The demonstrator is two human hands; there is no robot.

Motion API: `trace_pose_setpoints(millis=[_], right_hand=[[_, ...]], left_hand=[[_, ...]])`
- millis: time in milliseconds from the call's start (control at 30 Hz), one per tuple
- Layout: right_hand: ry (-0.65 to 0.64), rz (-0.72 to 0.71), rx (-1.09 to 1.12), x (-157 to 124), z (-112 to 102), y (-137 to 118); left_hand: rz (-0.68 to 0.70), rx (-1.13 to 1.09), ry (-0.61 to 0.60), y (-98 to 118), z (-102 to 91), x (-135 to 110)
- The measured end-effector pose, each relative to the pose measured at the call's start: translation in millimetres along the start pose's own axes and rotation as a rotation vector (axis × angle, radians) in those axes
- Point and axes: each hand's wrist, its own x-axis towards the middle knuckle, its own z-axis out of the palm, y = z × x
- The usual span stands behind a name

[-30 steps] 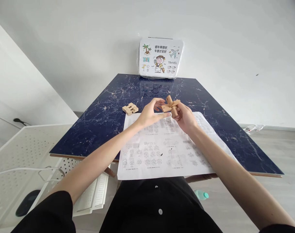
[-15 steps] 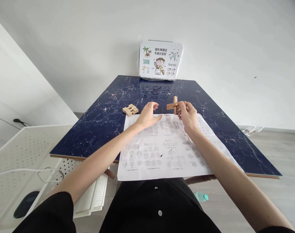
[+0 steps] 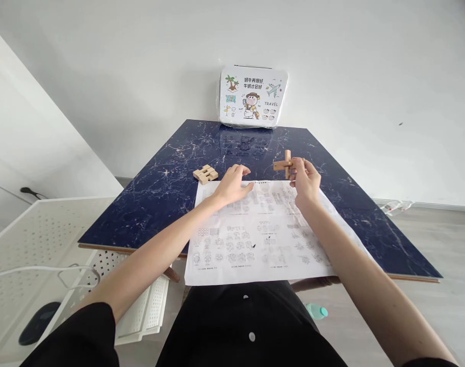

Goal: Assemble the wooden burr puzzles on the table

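Pinched in the fingers of my right hand [image 3: 307, 179] is a wooden interlocking puzzle [image 3: 287, 162], a cross of brown pieces with one rounded bar standing upright. It is held up above the far edge of the paper. My left hand [image 3: 234, 184] is open, thumb and fingers apart, at the upper part of the instruction sheet [image 3: 225, 265]; nothing is between its fingers. Left of that hand, a lighter block of interlocked wooden pieces [image 3: 205, 174] rests on the blue table, apart from both hands.
The dark blue marbled table [image 3: 152, 188] reaches back to the wall, where a white printed case [image 3: 253, 97] in clear plastic stands. To the left is a white perforated rack [image 3: 33, 224] with a cable [image 3: 45, 268]. A bottle [image 3: 317, 311] is below the table.
My right hand has moved right with the wooden cross, away from my left hand. The left hand stays almost in place, still open.
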Motion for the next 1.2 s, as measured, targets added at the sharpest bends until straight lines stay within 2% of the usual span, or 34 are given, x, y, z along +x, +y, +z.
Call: trace_pose_setpoints(millis=[133,267,333,500,633,767,867,1033,1200], right_hand=[[0.193,0.188,0.112,16.8,-9.8,4.3],[0.263,0.28,0.17,28.3,-16.4,15.2],[0.257,0.248,0.134,33.4,-19.7,21.4],[0.281,0.023,-0.02,41.8,-27.8,32.3],[0.323,-0.115,-0.152,34.9,-23.7,29.5],[0.197,-0.256,-0.18,17.6,-11.2,16.7],[0.089,-0.302,-0.165,4.2,-2.4,8.1],[-0.113,-0.267,-0.176,-10.9,6.9,3.8],[-0.273,-0.276,-0.277,-21.8,11.5,1.8]], left_hand=[[0.006,0.046,-0.003,0.7,0.3,-1.3],[0.012,0.142,0.021,-0.6,-0.1,-2.8],[0.001,0.232,0.089,-4.9,-3.3,-2.3],[-0.117,0.335,0.357,-29.2,-22.1,2.0],[-0.216,0.381,0.382,-50.6,-31.6,4.2],[-0.367,0.441,0.287,-60.0,-32.0,5.1],[-0.436,0.45,0.253,-59.6,-33.9,5.4],[-0.412,0.424,0.27,-56.3,-40.1,6.1],[-0.337,0.375,0.301,-51.8,-42.3,7.5]])
